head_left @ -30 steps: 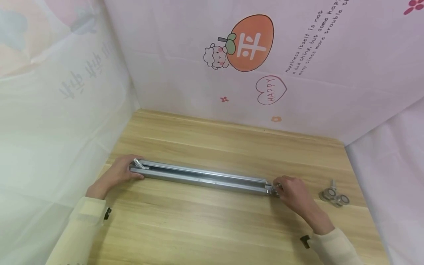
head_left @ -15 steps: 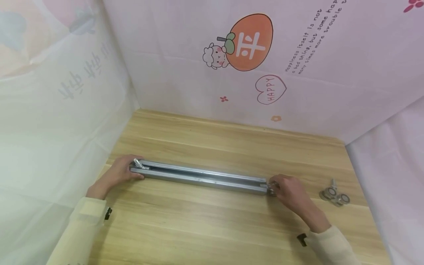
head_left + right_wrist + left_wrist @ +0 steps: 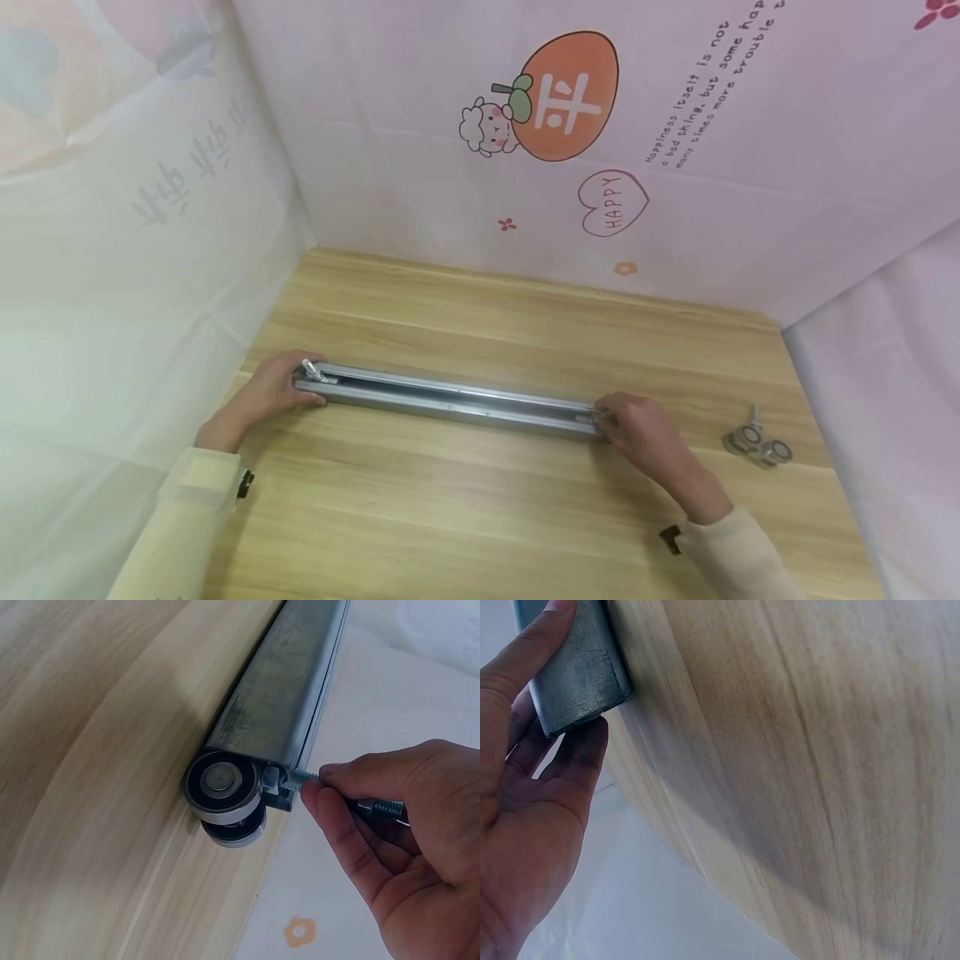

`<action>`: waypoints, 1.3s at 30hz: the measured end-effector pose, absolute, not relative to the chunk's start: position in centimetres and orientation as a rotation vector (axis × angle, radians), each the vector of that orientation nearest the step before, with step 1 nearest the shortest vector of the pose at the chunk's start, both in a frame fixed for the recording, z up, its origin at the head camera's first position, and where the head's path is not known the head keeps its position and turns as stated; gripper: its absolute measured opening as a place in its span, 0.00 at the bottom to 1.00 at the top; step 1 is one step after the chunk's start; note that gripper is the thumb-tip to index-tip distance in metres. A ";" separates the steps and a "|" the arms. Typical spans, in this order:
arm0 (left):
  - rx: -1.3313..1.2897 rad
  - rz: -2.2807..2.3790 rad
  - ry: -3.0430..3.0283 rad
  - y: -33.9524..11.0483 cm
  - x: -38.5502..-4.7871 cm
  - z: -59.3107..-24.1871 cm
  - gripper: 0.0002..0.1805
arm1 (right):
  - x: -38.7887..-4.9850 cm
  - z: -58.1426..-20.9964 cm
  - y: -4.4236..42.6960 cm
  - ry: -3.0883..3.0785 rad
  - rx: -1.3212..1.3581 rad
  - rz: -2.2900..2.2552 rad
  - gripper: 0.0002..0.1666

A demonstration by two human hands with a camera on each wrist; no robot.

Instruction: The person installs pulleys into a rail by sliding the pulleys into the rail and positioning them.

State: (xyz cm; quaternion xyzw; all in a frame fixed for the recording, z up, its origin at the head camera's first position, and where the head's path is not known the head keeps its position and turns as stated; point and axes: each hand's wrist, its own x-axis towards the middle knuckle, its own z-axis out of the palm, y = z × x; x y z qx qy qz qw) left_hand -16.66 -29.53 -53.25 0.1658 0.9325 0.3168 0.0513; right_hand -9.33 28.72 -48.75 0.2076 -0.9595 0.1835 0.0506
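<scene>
A grey metal slotted rail point(image 3: 465, 406) lies across the wooden table, slot upward. At its left end my left hand point(image 3: 273, 385) grips the sides; in the left wrist view the rail's end point(image 3: 585, 675) sits between thumb and fingers. A bolt point(image 3: 310, 367) sticks up from the slot there. At the right end my right hand point(image 3: 637, 429) pinches the threaded bolt point(image 3: 298, 780) of a roller trolley point(image 3: 587, 418). That trolley is partly inside the rail; two of its wheels point(image 3: 221, 784) still show outside the end in the right wrist view.
Another roller trolley point(image 3: 757, 446) with a bolt lies on the table point(image 3: 480, 517) to the right of my right hand. Printed cloth walls point(image 3: 420, 167) stand behind the table and at both sides.
My right hand has moved left, sliding the trolley further into the rail's right end. The left hand and the rail have stayed in place.
</scene>
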 end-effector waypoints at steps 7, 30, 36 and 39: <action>0.495 0.971 2.834 -29.4 -16.6 -53.2 0.39 | -9.5 -49.0 28.2 -2.886 0.666 0.580 0.11; 0.469 0.963 2.834 -29.4 -16.7 -53.3 0.40 | -10.1 -48.9 26.4 -2.838 0.749 0.609 0.12; 0.460 0.959 2.833 -29.4 -16.7 -53.4 0.40 | -10.4 -49.0 25.6 -2.814 0.777 0.630 0.11; 0.454 0.954 2.830 -29.4 -16.7 -53.3 0.40 | -10.5 -49.0 25.3 -2.811 0.789 0.630 0.11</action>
